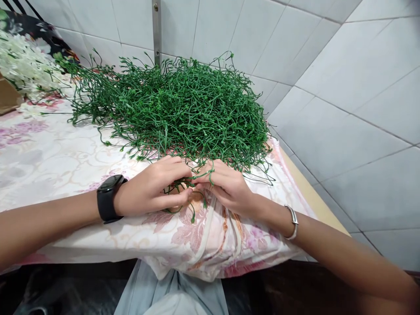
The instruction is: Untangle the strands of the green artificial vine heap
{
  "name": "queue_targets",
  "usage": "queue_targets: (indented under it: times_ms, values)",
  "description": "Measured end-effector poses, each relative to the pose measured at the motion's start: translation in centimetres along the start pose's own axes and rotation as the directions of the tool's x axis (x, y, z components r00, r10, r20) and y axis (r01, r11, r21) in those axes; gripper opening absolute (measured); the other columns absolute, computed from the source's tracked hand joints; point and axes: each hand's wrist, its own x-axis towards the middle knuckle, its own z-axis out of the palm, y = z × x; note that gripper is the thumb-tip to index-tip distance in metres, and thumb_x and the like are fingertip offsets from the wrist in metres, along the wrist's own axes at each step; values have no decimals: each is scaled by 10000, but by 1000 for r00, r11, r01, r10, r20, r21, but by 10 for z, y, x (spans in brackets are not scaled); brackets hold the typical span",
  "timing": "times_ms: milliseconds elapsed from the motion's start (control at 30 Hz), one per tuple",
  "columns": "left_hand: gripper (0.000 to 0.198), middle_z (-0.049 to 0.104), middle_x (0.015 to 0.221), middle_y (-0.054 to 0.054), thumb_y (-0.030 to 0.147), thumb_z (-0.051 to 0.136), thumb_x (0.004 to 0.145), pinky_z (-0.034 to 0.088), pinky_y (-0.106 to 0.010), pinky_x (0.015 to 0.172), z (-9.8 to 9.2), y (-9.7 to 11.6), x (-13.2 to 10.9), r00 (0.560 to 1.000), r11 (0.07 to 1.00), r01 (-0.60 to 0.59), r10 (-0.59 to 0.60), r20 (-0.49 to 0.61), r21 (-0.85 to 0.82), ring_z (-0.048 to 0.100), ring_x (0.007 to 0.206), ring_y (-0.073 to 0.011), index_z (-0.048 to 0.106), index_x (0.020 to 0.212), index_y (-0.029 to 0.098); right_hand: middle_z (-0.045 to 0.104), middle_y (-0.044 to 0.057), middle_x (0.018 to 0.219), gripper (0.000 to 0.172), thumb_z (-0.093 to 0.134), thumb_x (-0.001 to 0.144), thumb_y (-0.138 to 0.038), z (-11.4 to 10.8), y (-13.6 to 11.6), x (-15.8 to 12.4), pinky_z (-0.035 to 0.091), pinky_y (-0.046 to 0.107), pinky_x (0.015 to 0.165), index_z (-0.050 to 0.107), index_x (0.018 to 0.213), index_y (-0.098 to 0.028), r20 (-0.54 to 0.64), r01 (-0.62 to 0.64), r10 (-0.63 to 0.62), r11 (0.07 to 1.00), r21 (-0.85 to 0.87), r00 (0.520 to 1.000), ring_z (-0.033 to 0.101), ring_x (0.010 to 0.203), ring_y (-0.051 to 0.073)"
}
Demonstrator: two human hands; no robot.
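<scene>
Both hands meet at the near edge of a large tangled heap of green artificial flower stems. My left hand, with a black watch on its wrist, is closed around a few thin green stems whose ends hang out below the fingers. Close against it, my right hand pinches a green stem that crosses over its fingers. The fingertips of the two hands nearly touch, and part of what they grip is hidden behind the fingers.
A floral cloth covers the table, bunched in folds at the front. White artificial flowers lie at the far left beside a cardboard box. Tiled walls stand behind and to the right. A bare table edge shows at right.
</scene>
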Motion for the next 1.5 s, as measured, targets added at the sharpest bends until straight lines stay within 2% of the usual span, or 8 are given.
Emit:
queue_targets:
  times_ms: [167,300,467,600,800,1033,1267,1500]
  values:
    - [146,528,774,-26,221,432,809,314,-251,660,-1,-3,2,995,996,-85,85,60,2,411,733,-143,533,895,160,537,56,717,211,348,802,-41,3,0,-3,345,276,630,538,808,-132,17,81,-80,993,-91,997,429,696,135]
    - [142,521,732,-36,217,412,815,326,-256,640,2,-6,1,984,985,-165,161,75,46,414,701,-143,534,843,148,504,38,719,195,364,780,-22,4,-1,-4,348,269,659,517,812,-138,59,106,-104,994,-35,993,417,706,125]
    - [176,544,747,-71,204,383,830,369,-265,658,8,-9,-2,965,959,-246,255,-54,143,444,724,-153,527,873,113,512,17,736,185,393,773,-9,0,0,-1,358,236,675,503,829,-147,54,-9,0,986,168,999,449,719,99]
    - [174,548,739,-80,206,400,833,397,-268,653,11,-9,-1,957,953,-251,270,-102,169,447,714,-153,524,876,92,525,5,721,208,389,769,6,-1,3,-1,364,223,668,517,815,-152,-9,-53,57,961,271,998,464,698,86]
    - [207,560,668,-77,188,369,849,430,-293,698,16,-5,1,933,925,-239,303,-193,294,487,735,-167,543,804,86,518,-3,665,206,405,748,10,-1,3,-3,353,249,665,524,799,-150,-74,-70,89,971,230,993,447,683,99]
    - [168,568,696,-86,145,375,839,422,-295,715,16,-4,-2,930,925,-246,309,-198,288,486,732,-163,522,784,85,528,-7,668,194,398,762,5,-2,1,-2,358,231,654,524,757,-143,-83,-100,125,961,257,989,455,682,85]
    - [188,539,622,-56,164,359,845,379,-247,572,16,-4,-1,922,915,-239,319,-220,324,431,593,-129,508,748,106,506,-12,662,169,414,799,-51,-2,1,-2,358,215,643,532,715,-137,-40,-139,161,934,330,986,450,652,68]
    - [130,514,590,-10,181,397,838,326,-211,503,17,-3,-3,932,928,-211,285,-224,307,422,530,-99,507,818,115,494,-7,650,196,413,746,16,-2,4,-3,351,221,637,535,701,-129,-43,-137,161,928,346,986,441,666,79]
